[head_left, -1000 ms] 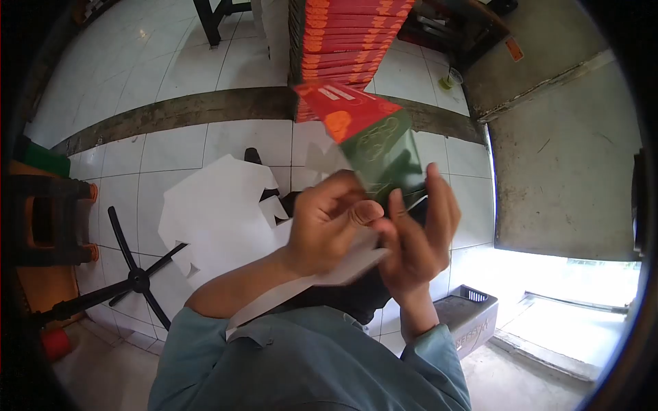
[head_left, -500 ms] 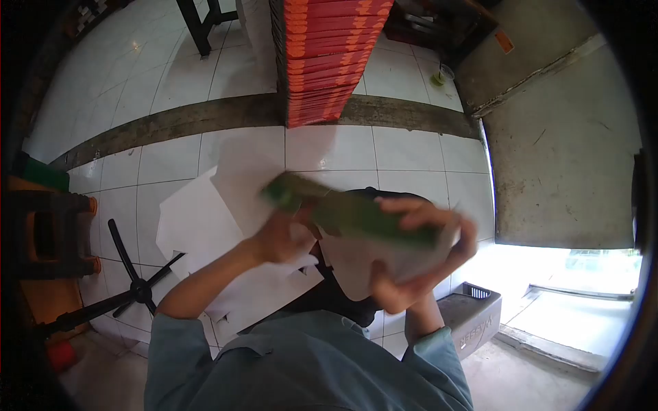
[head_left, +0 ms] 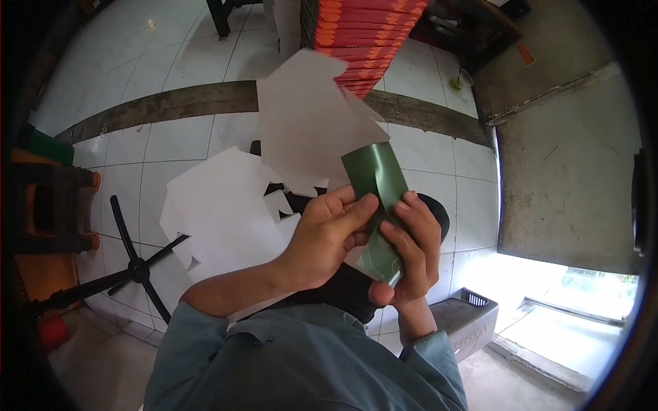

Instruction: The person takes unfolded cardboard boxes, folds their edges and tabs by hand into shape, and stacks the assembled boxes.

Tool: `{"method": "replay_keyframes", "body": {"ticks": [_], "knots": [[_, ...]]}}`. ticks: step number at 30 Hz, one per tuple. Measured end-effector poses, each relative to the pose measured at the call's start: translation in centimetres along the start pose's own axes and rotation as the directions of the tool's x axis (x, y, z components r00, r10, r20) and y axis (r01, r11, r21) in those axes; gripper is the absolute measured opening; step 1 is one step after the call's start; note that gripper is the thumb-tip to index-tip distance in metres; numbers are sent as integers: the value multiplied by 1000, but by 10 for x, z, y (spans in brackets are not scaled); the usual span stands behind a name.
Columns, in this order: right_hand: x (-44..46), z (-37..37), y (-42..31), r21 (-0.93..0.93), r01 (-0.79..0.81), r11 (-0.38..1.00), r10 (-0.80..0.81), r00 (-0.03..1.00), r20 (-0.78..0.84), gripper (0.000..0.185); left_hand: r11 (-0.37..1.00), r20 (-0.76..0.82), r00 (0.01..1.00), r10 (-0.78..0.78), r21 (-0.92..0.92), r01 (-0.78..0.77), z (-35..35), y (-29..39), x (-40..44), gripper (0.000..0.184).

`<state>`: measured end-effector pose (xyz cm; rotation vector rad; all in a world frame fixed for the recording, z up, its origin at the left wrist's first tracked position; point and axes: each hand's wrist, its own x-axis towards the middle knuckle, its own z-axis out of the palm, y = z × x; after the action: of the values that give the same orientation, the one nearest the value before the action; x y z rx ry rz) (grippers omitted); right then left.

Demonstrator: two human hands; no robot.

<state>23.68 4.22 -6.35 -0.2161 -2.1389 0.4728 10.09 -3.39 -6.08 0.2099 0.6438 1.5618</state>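
While the green card (head_left: 382,179) runs lengthwise outward between them, the left hand (head_left: 321,241) pinches its left edge and the right hand (head_left: 418,252) curls round its right.

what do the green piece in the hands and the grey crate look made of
Green piece: probably coated card, glossy, since it catches bright streaks and bends, though plastic film can't be ruled out.
Grey crate: likely moulded plastic, dull, judging by its slotted end and lettered side.
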Motion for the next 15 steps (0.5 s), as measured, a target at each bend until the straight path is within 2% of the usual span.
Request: {"method": "replay_keyframes", "body": {"ticks": [1, 2, 4, 5, 6, 8, 9, 10, 11, 12, 13, 14, 15], "knots": [[3, 0, -4, -103, -37, 994, 39, 999, 19, 52, 999, -5, 999, 34, 30, -34, 3, -1, 0, 27], [3, 2, -6, -101, -35, 994, 37, 999, 18, 52, 999, -6, 999, 37, 32, -36, 8, -2, 1, 27], [2, 8, -10, -281, -118, 952, 115, 993, -24, 50, 985, -21, 991, 135, 107, -132, 16, -7, 0, 23], [4, 7, -15, -434, -130, 891, 155, 988, 21, 48, 926, 6, 979, 204, 323, -195, 14, -14, -2, 21], [6, 9, -16, -434, -131, 892, 156, 988, 21, 48, 926, 6, 979, 203, 323, -194, 14, -16, -1, 21], [9, 13, -16, -489, -208, 847, 211, 976, -50, 48, 888, 112, 951, 289, 338, -310, 15, -18, 1, 24], [8, 12, -15, -460, -224, 859, 236, 971, -33, 55, 800, 122, 917, 381, 454, -393, 17, -18, -1, 25], [8, 12, -16, -459, -224, 860, 236, 971, -32, 55, 799, 121, 916, 382, 455, -393, 13, -19, -2, 25], [8, 12, -17, -193, -314, 930, 300, 949, -101, 60, 607, 217, 855, 472, 623, -493, 6, -19, -4, 24], [7, 12, -18, 92, -368, 925, 378, 914, -148, 65, 369, 331, 784, 525, 741, -560, 2, -17, -6, 24], [7, 8, -23, 301, -467, 832, 526, 836, -156, 73, 361, 259, 775, 577, 770, -526, 2, -14, -10, 17], [10, -2, -20, 334, -509, 794, 585, 789, -187, 75, 363, 257, 778, 574, 772, -522, 1, -8, -13, 17], [19, -7, -9, 314, -456, 833, 532, 815, -228, 71, 257, 357, 706, 611, 754, -604, -1, -1, -15, 17]]}}
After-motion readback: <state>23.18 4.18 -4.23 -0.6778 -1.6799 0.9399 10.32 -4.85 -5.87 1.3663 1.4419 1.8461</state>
